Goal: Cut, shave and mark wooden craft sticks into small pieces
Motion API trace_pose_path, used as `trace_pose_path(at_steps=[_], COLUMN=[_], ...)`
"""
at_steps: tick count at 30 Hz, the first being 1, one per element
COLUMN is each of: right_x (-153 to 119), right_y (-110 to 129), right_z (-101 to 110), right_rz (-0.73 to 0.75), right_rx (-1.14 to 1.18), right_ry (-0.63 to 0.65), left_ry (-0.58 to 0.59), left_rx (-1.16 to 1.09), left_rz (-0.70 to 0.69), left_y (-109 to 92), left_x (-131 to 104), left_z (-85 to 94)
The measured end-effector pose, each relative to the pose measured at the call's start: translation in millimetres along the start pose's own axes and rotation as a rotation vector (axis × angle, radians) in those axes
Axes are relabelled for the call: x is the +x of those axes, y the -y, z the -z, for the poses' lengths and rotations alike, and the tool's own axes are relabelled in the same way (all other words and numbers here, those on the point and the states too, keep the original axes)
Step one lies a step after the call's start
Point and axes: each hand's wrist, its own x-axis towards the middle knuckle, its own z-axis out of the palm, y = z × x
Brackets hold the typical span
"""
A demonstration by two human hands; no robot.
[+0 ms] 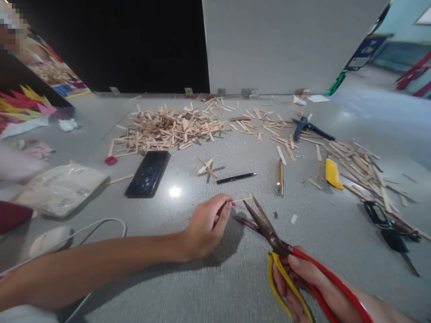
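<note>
My left hand (pixel 208 224) is closed, pinching a thin wooden stick (pixel 244 199) between thumb and fingers above the grey table. The stick points right, and its free end lies at the tips of the scissors (pixel 269 231). My right hand (pixel 299 278) is wrapped round the scissors' handles, one red and one yellow, with the blades slightly apart. A dark pointed tool (pixel 247 223) shows behind the blades, partly hidden by them. Beyond my hands lie a black pen (pixel 236 178) and a small crossed pair of sticks (pixel 206 167).
A big pile of wooden sticks (pixel 168 128) lies at the back, with more (pixel 367 168) at the right. Around are a phone (pixel 148 174), a yellow cutter (pixel 333 173), blue pliers (pixel 301 128), keys (pixel 393 237), a plastic packet (pixel 63 188) and a white mouse (pixel 50 241).
</note>
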Motion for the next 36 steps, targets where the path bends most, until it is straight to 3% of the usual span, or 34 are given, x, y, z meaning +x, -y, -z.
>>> trace_pose_path(at_steps=[11,20,24,27,36], right_x=[5.4,3.3,-3.2,-5.4,-8.4], right_y=[-1.5,-3.5,-7.9,-11.8,-14.9], right_z=[0.4,2.6,2.8,1.9,3.3], right_rz=[0.022,0.129,0.175,0.139,-0.082], right_rx=[-0.019,-0.043,-0.013,0.047,0.196], right_ry=[0.023,0.095,0.11,0.127,0.089], left_ry=[0.036,0.003,0.027,0.061,0.068], left_rx=[-0.041,-0.137,-0.139,-0.133,-0.074], left_rz=[0.049,-0.043,-0.185,-0.259,-0.301], left_y=[3.1,8.2,10.0,12.3,20.1], left_x=[0.4,-6.4,-10.5,-11.3,-15.2], left_z=[-0.6,-3.3,-3.7,-3.9,-7.2])
